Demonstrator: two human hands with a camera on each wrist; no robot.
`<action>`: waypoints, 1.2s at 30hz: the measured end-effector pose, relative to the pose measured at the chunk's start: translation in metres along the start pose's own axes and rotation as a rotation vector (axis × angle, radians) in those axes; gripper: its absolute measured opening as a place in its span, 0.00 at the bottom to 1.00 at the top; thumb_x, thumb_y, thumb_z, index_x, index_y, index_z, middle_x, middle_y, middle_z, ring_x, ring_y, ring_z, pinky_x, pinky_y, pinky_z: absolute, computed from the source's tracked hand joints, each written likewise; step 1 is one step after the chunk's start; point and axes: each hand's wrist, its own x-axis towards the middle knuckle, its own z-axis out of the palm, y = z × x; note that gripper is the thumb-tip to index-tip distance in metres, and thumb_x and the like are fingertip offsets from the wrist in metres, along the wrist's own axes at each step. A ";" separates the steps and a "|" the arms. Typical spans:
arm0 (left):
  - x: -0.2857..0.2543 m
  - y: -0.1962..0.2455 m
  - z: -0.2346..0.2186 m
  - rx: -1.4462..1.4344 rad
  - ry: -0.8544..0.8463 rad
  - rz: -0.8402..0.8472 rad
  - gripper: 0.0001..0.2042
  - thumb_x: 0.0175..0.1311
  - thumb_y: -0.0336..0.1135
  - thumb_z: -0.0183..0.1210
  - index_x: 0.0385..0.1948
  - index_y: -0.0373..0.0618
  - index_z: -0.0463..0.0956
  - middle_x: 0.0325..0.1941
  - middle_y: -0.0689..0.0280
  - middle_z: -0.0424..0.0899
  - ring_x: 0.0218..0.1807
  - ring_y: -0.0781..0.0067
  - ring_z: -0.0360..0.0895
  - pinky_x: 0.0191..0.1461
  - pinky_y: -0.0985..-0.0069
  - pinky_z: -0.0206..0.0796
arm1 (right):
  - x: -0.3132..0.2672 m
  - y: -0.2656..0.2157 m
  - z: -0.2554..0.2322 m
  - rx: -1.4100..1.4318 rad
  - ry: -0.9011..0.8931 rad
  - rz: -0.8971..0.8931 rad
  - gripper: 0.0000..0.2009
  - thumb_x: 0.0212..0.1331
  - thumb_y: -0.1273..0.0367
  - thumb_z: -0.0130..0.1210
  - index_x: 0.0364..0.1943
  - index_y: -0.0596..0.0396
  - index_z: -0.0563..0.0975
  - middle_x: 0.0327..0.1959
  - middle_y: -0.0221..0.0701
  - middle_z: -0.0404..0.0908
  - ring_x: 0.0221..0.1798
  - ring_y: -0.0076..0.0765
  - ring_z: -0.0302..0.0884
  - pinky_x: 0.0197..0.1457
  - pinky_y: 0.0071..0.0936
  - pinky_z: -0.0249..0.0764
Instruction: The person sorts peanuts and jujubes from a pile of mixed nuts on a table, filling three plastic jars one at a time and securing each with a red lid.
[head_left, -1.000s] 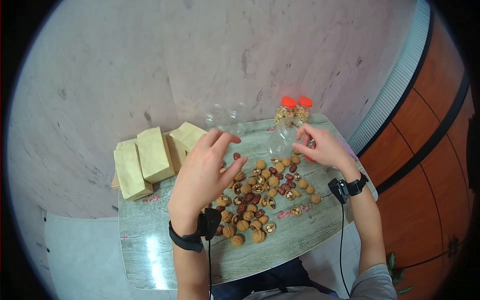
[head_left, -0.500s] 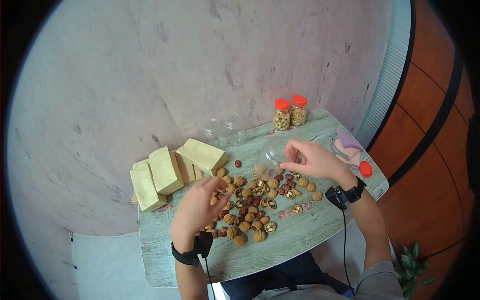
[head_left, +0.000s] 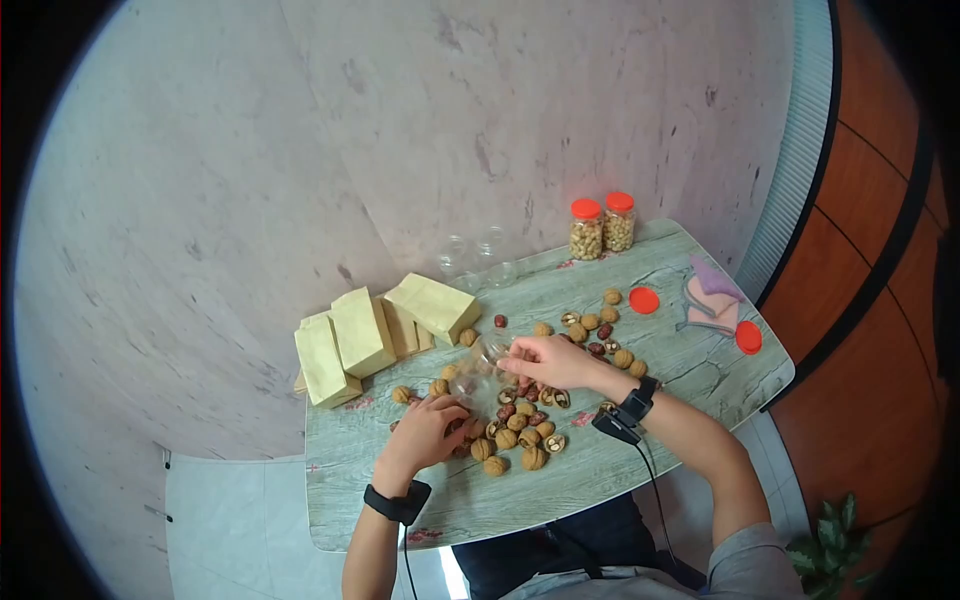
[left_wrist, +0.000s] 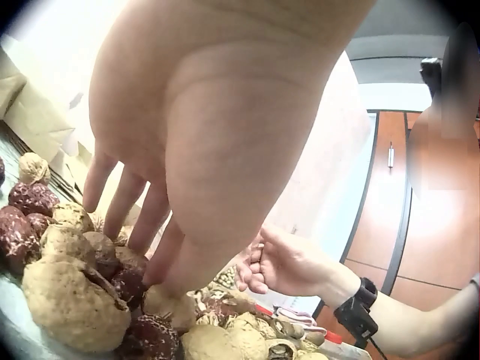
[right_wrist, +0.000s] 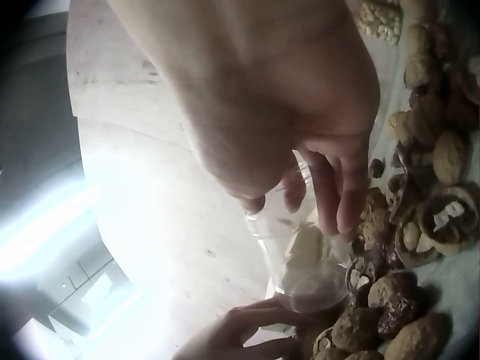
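Observation:
My right hand (head_left: 548, 362) (right_wrist: 277, 105) grips a clear jar (head_left: 474, 388) (right_wrist: 307, 274) near its neck, with the jar tilted low over a pile of walnuts (head_left: 532, 457) and red dates. My left hand (head_left: 425, 435) (left_wrist: 202, 127) is at the pile's left side, close to the jar's base. In the left wrist view its fingers reach down, spread, among the nuts, and the thumb touches a walnut (left_wrist: 169, 306). Whether that hand holds any nut cannot be told. Cracked walnut halves (right_wrist: 448, 217) lie right of the jar in the right wrist view.
Paper bags (head_left: 363, 332) stand at the back left. Clear jars (head_left: 493, 258) are behind the pile. Two filled jars with red lids (head_left: 586, 232) stand at the back edge. Loose red lids (head_left: 644, 300) and folded cloths (head_left: 711, 300) lie on the right of the table (head_left: 650, 420).
My right hand has brought the jar left and down over the pile. My left hand has lowered to the nuts. The head view has shifted, and two loose lids now show uncovered.

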 end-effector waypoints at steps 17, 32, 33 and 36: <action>0.027 -0.006 -0.011 0.043 0.233 -0.021 0.07 0.61 0.32 0.64 0.40 0.47 0.84 0.44 0.61 0.83 0.51 0.51 0.78 0.59 0.59 0.72 | 0.000 -0.031 0.001 -0.527 0.038 -0.306 0.18 0.66 0.50 0.64 0.44 0.49 0.78 0.22 0.29 0.78 0.28 0.35 0.79 0.33 0.36 0.72; 0.058 -0.034 0.016 0.105 0.185 -0.037 0.09 0.57 0.28 0.63 0.40 0.43 0.84 0.43 0.57 0.82 0.50 0.51 0.80 0.57 0.58 0.74 | 0.095 0.021 -0.032 -0.409 0.152 -0.039 0.14 0.68 0.64 0.59 0.53 0.53 0.80 0.42 0.36 0.83 0.44 0.39 0.82 0.48 0.37 0.77; 0.059 -0.034 0.015 0.100 0.147 -0.067 0.11 0.57 0.29 0.65 0.42 0.42 0.83 0.46 0.56 0.82 0.52 0.49 0.80 0.58 0.58 0.74 | 0.106 0.036 -0.026 -0.531 0.182 -0.082 0.15 0.68 0.66 0.58 0.56 0.53 0.80 0.49 0.40 0.83 0.51 0.44 0.81 0.55 0.40 0.78; 0.063 -0.035 0.016 0.110 0.121 -0.097 0.13 0.56 0.31 0.68 0.43 0.40 0.82 0.48 0.54 0.83 0.53 0.47 0.81 0.58 0.57 0.74 | 0.130 0.059 -0.016 -0.538 0.035 -0.018 0.16 0.64 0.69 0.56 0.56 0.51 0.82 0.61 0.46 0.77 0.69 0.52 0.71 0.72 0.43 0.70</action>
